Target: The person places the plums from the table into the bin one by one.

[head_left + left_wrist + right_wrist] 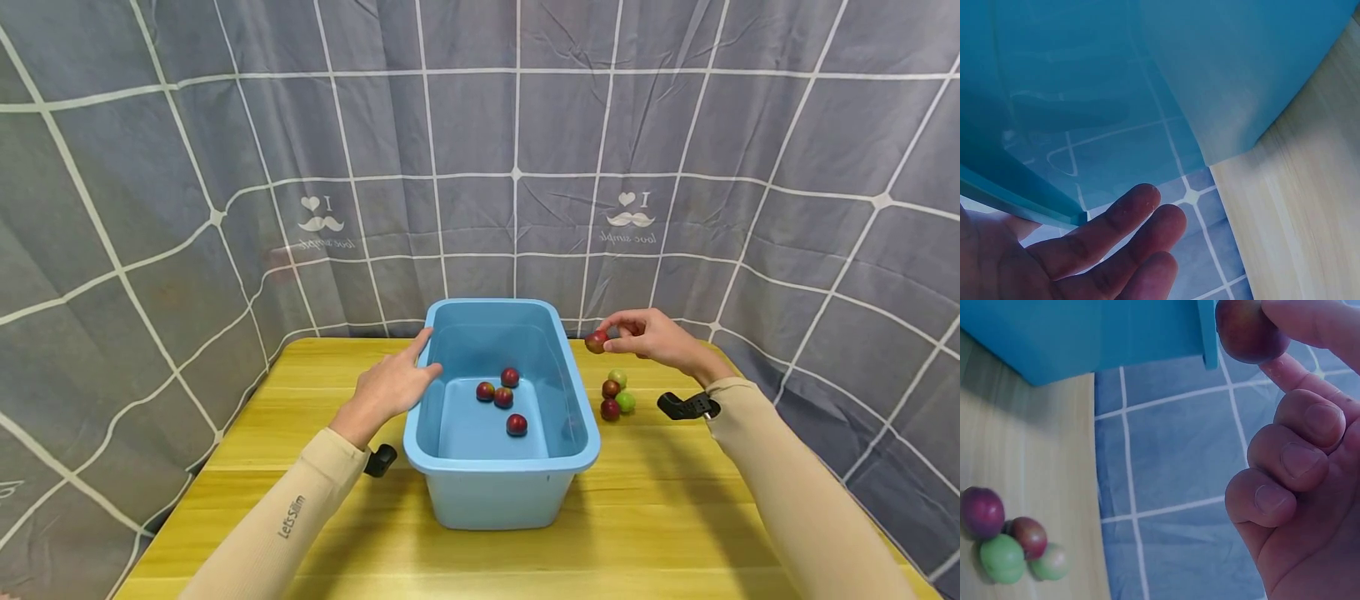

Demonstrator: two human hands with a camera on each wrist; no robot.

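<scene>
A light blue plastic tub stands on the table with several dark red plums on its floor. My left hand rests at its left rim, thumb over the edge; in the left wrist view the other fingers extend loosely beside the outer wall. Just beyond the right rim, my right hand pinches a red plum between thumb and forefinger, raised above the table. In the right wrist view its remaining fingers are curled into the palm, clear of that plum.
Right of the tub, a small cluster on the yellow wooden table has two reddish plums and two green ones. A grey curtain with white grid lines hangs behind the table and along both sides.
</scene>
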